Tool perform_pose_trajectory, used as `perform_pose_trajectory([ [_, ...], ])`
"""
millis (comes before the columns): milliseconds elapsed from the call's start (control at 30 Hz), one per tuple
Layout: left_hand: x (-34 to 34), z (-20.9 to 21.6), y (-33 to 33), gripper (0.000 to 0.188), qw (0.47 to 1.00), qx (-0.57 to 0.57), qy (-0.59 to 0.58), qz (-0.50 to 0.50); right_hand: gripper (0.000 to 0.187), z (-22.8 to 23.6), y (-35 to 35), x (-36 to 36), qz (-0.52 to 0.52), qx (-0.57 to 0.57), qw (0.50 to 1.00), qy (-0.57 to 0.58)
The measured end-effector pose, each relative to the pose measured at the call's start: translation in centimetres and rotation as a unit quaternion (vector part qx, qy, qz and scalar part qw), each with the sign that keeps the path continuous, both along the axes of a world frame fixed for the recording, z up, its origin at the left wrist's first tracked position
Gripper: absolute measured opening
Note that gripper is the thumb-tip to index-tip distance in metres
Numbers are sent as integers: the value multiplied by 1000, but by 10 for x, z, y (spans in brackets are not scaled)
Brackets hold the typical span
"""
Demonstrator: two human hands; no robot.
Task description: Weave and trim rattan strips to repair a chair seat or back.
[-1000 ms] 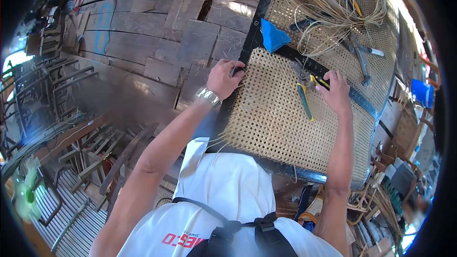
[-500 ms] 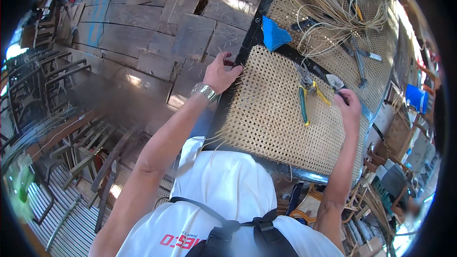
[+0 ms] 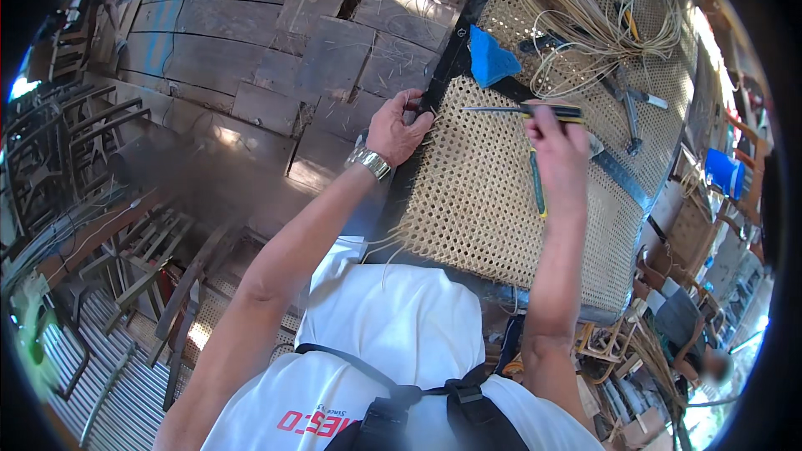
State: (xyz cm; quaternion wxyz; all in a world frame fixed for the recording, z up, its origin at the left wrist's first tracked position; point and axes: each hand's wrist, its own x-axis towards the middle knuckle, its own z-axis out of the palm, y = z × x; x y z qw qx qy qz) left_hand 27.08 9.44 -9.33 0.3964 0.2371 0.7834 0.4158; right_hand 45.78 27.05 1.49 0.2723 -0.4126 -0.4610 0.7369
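My right hand (image 3: 555, 142) is closed round the black-and-yellow handle of a screwdriver (image 3: 493, 108), whose thin metal shaft points left above the woven cane webbing (image 3: 476, 192). The webbing lies over a dark frame (image 3: 398, 192). At the frame's left edge, my left hand (image 3: 399, 129) has its fingers curled and parted from the thumb, and the thumb is near the webbing's frayed border. I see no tool in it. Pliers (image 3: 538, 184) with green-and-yellow handles lie on the webbing, partly hidden behind my right hand and forearm.
A blue wedge-shaped block (image 3: 491, 58) sits on the frame's crossbar. Beyond it are a loose coil of cane strands (image 3: 585, 0) and a hammer (image 3: 631, 121). Wooden chair frames (image 3: 159, 259) stand at left, by a plank floor (image 3: 326, 58). A blue container (image 3: 724, 171) is at far right.
My right hand has moved left and away from me from beside the pliers, bringing the screwdriver over the webbing. My left hand stays by the frame's edge, with little movement.
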Motion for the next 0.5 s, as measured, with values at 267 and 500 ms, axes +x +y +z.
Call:
perform_pose_trajectory([
  [267,-3,4,-1,65,998,-46,-46,-4,15,-58,-6,-16,24,-11,998,-55],
  [500,-2,2,-2,61,998,-39,-57,-9,19,-67,-10,-14,2,-13,998,-65],
])
